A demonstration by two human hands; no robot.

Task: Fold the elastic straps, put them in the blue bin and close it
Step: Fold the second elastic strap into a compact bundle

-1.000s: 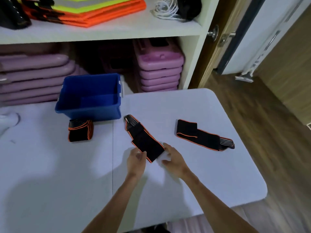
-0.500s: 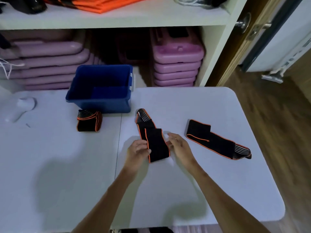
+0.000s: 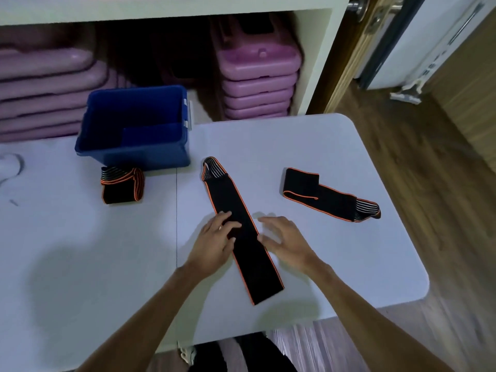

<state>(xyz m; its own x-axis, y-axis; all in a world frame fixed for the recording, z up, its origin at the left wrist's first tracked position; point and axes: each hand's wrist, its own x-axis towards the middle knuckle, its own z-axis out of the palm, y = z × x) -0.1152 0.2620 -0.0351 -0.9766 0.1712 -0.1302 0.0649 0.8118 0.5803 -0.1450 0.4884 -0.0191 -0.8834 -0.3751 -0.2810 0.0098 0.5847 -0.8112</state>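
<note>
Your left hand presses the limp, stretchy strap with flat fingers, right hand spread beside it; pinch its near end to fold

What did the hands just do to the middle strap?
The middle strap, folded short a moment ago, now lies unfolded toward the person. The left hand rests fingers on it; the right hand has let go. The folded strap, right strap and blue bin stayed put.

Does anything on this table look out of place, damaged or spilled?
Nothing stands out. The open blue plastic bin sits upright; one black elastic strap with orange edging lies folded beside it, another half folded, and the third lies flat between the hands.
</note>
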